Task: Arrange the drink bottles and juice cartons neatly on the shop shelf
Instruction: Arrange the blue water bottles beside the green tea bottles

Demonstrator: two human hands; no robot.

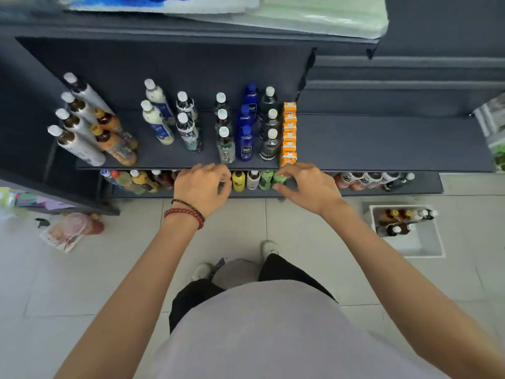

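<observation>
Viewed from above, looking down at a dark shop shelf [382,140] and both bare arms reaching forward. Left hand [203,184], with bead bracelets at the wrist, hovering at the shelf's front edge, fingers loosely curled, holding nothing visible. Right hand [306,184] likewise at the edge, fingers half curled near a green bottle [278,178] on the lower shelf; contact could not be told. Directly beyond the right hand, a row of orange juice cartons [289,132] running front to back, its long axis pointing away from the body, front carton just past the fingertips. To its left, upright files of dark bottles [269,138], blue bottles [246,132] and white-capped bottles [224,135], all between the two hands and further in. Judged nearest the carton row: the right hand. Shelf right of the cartons bare. On the floor at right, a white crate [426,242] with more bottles, well apart from both hands.
</observation>
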